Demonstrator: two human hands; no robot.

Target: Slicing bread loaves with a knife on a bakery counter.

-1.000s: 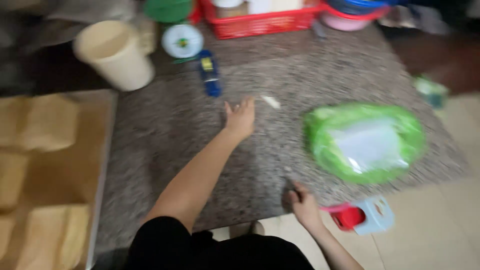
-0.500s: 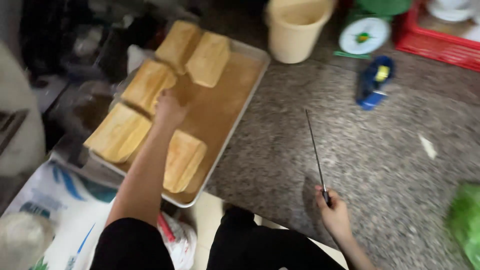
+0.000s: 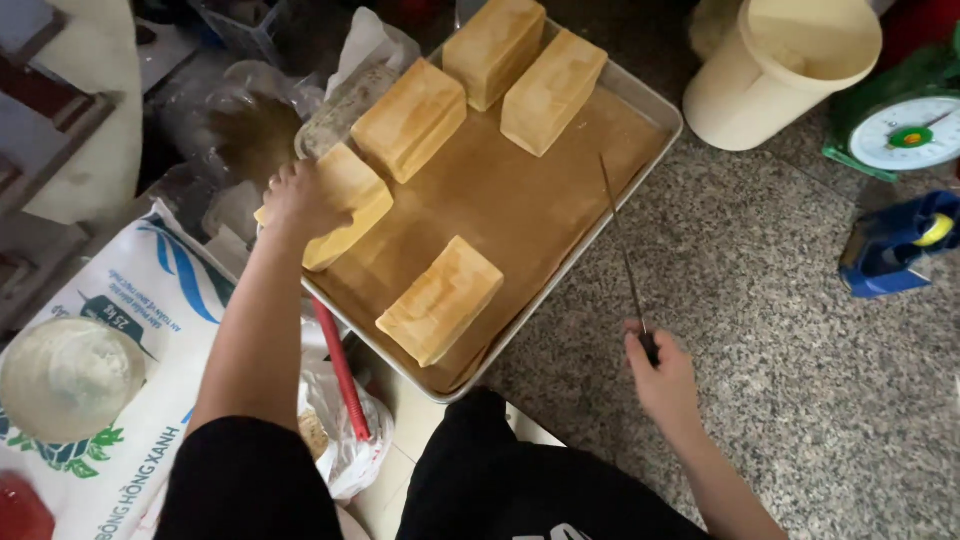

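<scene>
A metal baking tray [image 3: 560, 290] lined with brown paper holds several golden bread loaves. My left hand [image 3: 300, 197] grips the loaf [image 3: 350, 200] at the tray's left edge, tilting it up. Another loaf [image 3: 440, 298] lies near the tray's front edge, and three more [image 3: 412, 118] sit toward the back. My right hand [image 3: 662, 375] holds a long thin knife [image 3: 620, 240] by its handle, blade pointing away over the tray's right rim and the speckled stone counter [image 3: 800, 330].
A cream plastic bucket [image 3: 775, 70] stands behind the tray. A green kitchen scale [image 3: 905, 130] and a blue tape dispenser [image 3: 895, 255] sit at the right. A printed white sack [image 3: 150, 330], plastic bags and a red-handled tool [image 3: 340, 370] crowd the left.
The view has swung left from the counter to the tray. My left hand has closed on the left loaf and lifted it. My right hand keeps the knife, its blade now over the tray rim.
</scene>
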